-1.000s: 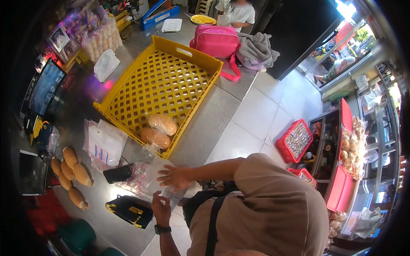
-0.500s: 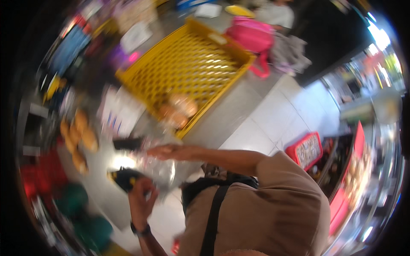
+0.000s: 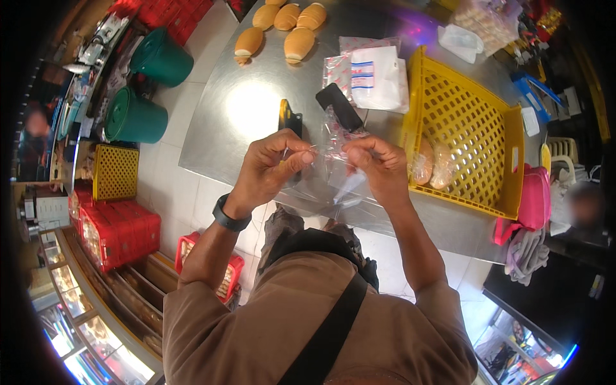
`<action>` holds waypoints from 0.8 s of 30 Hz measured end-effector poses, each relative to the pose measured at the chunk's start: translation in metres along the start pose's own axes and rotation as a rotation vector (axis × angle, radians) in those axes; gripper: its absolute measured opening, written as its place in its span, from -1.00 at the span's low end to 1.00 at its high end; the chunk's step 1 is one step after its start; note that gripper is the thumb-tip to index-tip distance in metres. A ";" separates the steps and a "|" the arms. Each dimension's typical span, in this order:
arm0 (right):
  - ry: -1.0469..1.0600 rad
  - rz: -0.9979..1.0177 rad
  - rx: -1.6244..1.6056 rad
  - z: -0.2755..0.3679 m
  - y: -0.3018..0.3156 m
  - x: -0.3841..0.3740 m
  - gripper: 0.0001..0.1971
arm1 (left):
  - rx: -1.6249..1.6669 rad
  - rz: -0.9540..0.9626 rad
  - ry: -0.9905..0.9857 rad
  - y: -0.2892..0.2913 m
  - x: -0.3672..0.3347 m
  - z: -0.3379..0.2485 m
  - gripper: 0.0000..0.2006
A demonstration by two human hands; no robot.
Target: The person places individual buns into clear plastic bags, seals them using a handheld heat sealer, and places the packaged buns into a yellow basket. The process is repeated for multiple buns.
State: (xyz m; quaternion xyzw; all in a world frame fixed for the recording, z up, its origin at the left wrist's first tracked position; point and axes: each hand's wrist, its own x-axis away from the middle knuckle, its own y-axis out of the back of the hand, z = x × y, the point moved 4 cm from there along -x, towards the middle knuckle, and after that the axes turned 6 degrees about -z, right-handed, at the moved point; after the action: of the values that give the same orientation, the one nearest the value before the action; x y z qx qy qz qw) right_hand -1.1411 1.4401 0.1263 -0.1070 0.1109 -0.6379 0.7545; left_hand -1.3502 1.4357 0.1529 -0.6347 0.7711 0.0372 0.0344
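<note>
In front of my chest, over the near edge of a steel table, my two hands face each other. My right hand pinches a clear plastic bag with faint red print. Thumb and forefinger of my left hand are pressed together beside the bag; what they hold is too thin to make out. Just beyond the left hand stands a black device with a yellow edge, partly hidden. A black phone lies behind the bag, by a stack of printed plastic bags.
Several unwrapped bread rolls lie at the table's far side. To the right, a yellow crate holds wrapped bread, with a pink bag beside it. Green bins and red crates stand on the floor at left.
The view has swung round and sharpened, so the table now lies ahead. My right hand, formerly stretched over the plastic, now pinches the bag. My left hand has come up close opposite it.
</note>
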 end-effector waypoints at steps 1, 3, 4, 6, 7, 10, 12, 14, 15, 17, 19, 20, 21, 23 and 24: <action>0.007 0.059 0.169 0.004 -0.003 -0.009 -0.84 | -0.057 0.026 -0.017 0.013 0.001 0.000 -0.78; 0.008 0.056 0.355 0.006 -0.028 -0.027 -0.83 | -0.040 -0.029 0.080 0.032 -0.003 -0.002 -0.72; 0.007 0.053 0.448 0.004 -0.042 -0.037 -0.81 | -0.030 -0.054 0.131 0.043 -0.007 -0.002 -0.69; 0.002 -0.027 0.268 -0.001 -0.078 -0.062 -0.79 | 0.086 -0.136 0.124 0.072 -0.019 0.006 -0.65; -0.038 -0.019 0.199 -0.010 -0.090 -0.075 -0.78 | 0.174 -0.200 0.035 0.084 -0.026 0.014 -0.65; -0.236 0.081 0.024 -0.044 -0.114 -0.109 -0.78 | 0.516 -0.127 -0.081 0.130 -0.038 0.030 -0.69; -0.325 0.069 -0.109 -0.074 -0.144 -0.129 -0.76 | 0.864 -0.049 -0.122 0.151 -0.051 0.038 -0.68; -0.397 0.057 -0.197 -0.097 -0.169 -0.152 -0.75 | 0.980 -0.076 0.038 0.181 -0.062 0.057 -0.67; -0.390 0.059 -0.209 -0.108 -0.179 -0.168 -0.78 | 0.955 -0.074 0.117 0.200 -0.065 0.067 -0.66; -0.442 -0.057 -0.299 -0.124 -0.207 -0.195 -0.83 | 0.962 0.069 0.222 0.236 -0.068 0.102 -0.66; -0.520 -0.075 -0.383 -0.134 -0.223 -0.221 -0.88 | 0.896 0.150 0.355 0.264 -0.071 0.116 -0.68; -0.560 -0.025 -0.450 -0.145 -0.224 -0.231 -0.88 | 0.863 0.192 0.421 0.275 -0.073 0.123 -0.68; -0.601 0.031 -0.517 -0.156 -0.225 -0.240 -0.89 | 0.901 0.246 0.384 0.286 -0.076 0.129 -0.69; -0.689 0.039 -0.564 -0.170 -0.229 -0.256 -0.87 | 0.845 0.199 0.360 0.297 -0.084 0.145 -0.73; -0.722 0.063 -0.584 -0.178 -0.230 -0.264 -0.87 | 0.810 0.178 0.349 0.303 -0.089 0.152 -0.75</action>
State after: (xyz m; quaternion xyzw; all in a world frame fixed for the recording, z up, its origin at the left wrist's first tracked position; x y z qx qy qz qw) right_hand -1.4537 1.6595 0.0342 -0.5268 0.0196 -0.4786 0.7022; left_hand -1.6300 1.5958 0.0145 -0.4980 0.7693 -0.3726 0.1462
